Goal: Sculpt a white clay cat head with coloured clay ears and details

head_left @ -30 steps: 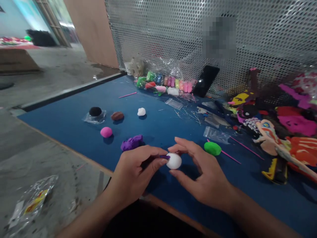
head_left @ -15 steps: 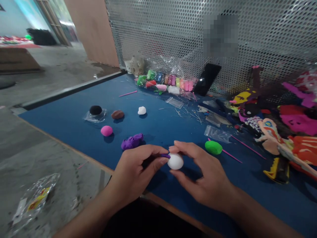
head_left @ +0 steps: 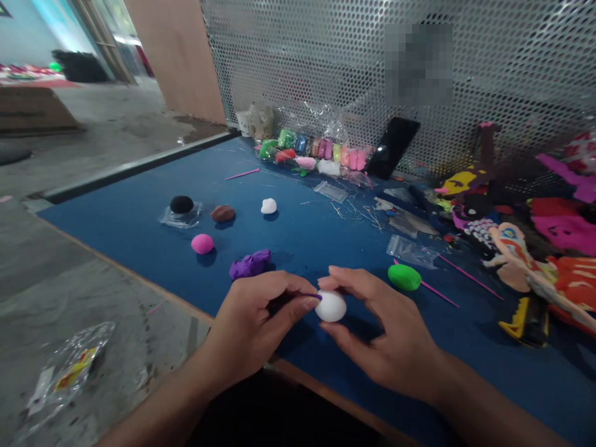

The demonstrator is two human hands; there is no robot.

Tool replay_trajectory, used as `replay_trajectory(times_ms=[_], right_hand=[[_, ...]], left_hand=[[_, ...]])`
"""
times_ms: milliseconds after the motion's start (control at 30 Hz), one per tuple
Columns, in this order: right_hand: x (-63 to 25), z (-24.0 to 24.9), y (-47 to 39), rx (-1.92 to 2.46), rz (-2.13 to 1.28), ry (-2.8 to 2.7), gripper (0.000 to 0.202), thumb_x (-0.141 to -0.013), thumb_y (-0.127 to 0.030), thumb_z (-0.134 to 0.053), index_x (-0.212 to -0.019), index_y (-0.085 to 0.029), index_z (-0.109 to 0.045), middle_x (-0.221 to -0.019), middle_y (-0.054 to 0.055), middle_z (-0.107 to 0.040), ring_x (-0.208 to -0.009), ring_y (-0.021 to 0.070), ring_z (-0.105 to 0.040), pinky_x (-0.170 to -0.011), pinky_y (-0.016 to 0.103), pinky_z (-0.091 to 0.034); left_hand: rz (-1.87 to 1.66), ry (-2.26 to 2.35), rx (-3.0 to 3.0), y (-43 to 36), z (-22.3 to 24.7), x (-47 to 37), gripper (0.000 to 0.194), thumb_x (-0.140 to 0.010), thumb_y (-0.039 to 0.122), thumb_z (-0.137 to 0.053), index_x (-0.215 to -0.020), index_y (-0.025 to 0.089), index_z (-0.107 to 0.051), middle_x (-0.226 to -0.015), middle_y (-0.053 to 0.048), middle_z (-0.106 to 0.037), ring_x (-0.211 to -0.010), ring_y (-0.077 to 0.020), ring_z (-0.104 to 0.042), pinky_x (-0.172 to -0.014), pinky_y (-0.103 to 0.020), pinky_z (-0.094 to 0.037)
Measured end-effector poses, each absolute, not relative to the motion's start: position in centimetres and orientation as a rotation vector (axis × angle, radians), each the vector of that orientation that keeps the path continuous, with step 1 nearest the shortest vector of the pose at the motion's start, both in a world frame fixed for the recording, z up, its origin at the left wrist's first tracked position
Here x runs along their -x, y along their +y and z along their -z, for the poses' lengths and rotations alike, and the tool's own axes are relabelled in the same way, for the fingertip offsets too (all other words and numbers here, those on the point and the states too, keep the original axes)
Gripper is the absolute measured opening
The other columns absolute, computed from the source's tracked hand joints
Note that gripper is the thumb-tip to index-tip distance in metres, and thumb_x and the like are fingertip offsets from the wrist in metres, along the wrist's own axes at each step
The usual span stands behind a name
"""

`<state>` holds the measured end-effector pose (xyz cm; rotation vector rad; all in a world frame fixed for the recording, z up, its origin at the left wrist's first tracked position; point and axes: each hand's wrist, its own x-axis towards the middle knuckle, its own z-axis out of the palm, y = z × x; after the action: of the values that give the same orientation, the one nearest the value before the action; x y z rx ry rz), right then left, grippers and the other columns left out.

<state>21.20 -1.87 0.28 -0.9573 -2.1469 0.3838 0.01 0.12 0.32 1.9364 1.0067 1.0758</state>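
Note:
My right hand (head_left: 379, 326) holds a smooth white egg-shaped ball (head_left: 332, 306) between thumb and fingers, over the near edge of the blue table. Pinched in my left hand (head_left: 267, 316) is a small piece of purple clay (head_left: 315, 295), its end touching the ball's upper left side. Most of that piece is hidden by the fingers. Just beyond my left hand lies a larger purple clay lump (head_left: 250, 264). A green clay lump (head_left: 404, 277) rests to the right of my right hand, on a thin pink stick (head_left: 440, 293).
Farther left are a pink clay ball (head_left: 202, 244), a brown lump (head_left: 223, 213), a black lump (head_left: 181, 204) on plastic and a white lump (head_left: 269, 206). Packed clay (head_left: 321, 149) and a phone (head_left: 393, 148) stand at the back. A yellow-black cutter (head_left: 525, 321) and clay figures crowd the right.
Both hands keep their grip, with the purple piece still against the white ball. The whole view has shifted very slightly; nothing on the table has visibly moved.

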Motion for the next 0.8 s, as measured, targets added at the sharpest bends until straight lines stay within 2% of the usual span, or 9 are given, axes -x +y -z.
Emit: replay_trajectory(times_ms=[200, 367, 633, 800], right_hand=[[-21.25, -0.31, -2.02, 0.972, -0.41, -2.133, 0.064, -0.086, -0.016, -0.067, -0.143, -0.028, -0.04, -0.124, 0.004, -0.066, -0.109, 0.0178, -0.066, -0.097, 0.031, -0.055], [-21.07, -0.41, -1.98, 0.966, -0.352, -2.171, 0.061, -0.087, -0.016, -0.065, -0.142, -0.028, -0.041, -0.124, 0.005, -0.067, -0.111, 0.02, -0.066, -0.097, 0.034, -0.055], [-20.87, -0.29, -2.17, 0.941, -0.299, -2.177, 0.06, -0.088, -0.014, -0.063, -0.142, -0.028, -0.04, -0.125, 0.004, -0.067, -0.113, 0.0193, -0.064, -0.098, 0.033, -0.055], [-20.9, -0.16, -2.16, 0.981, -0.414, -2.09, 0.064, -0.086, -0.015, -0.067, -0.142, -0.031, -0.041, -0.123, 0.004, -0.066, -0.11, 0.0201, -0.066, -0.097, 0.035, -0.056]], left_hand=[[-1.067, 1.04, -1.935, 0.15, -0.33, 0.03, 0.013, -0.088, 0.022, -0.069, -0.1, 0.024, -0.073, -0.084, 0.004, -0.075, -0.071, -0.0092, -0.067, -0.063, -0.017, -0.049], [-1.055, 1.025, -1.921, -0.03, -0.41, 0.07, 0.008, -0.089, 0.021, -0.067, -0.093, 0.024, -0.073, -0.082, 0.005, -0.074, -0.069, -0.0077, -0.065, -0.063, -0.016, -0.048], [-1.051, 1.005, -1.939, -0.11, -0.33, -0.08, 0.008, -0.092, 0.022, -0.064, -0.091, 0.023, -0.072, -0.081, 0.006, -0.073, -0.069, -0.0061, -0.063, -0.064, -0.015, -0.046], [-1.044, 1.055, -1.909, -0.1, -0.17, 0.05, 0.017, -0.09, 0.026, -0.067, -0.106, 0.025, -0.072, -0.08, 0.005, -0.073, -0.069, -0.0076, -0.064, -0.062, -0.016, -0.048]])
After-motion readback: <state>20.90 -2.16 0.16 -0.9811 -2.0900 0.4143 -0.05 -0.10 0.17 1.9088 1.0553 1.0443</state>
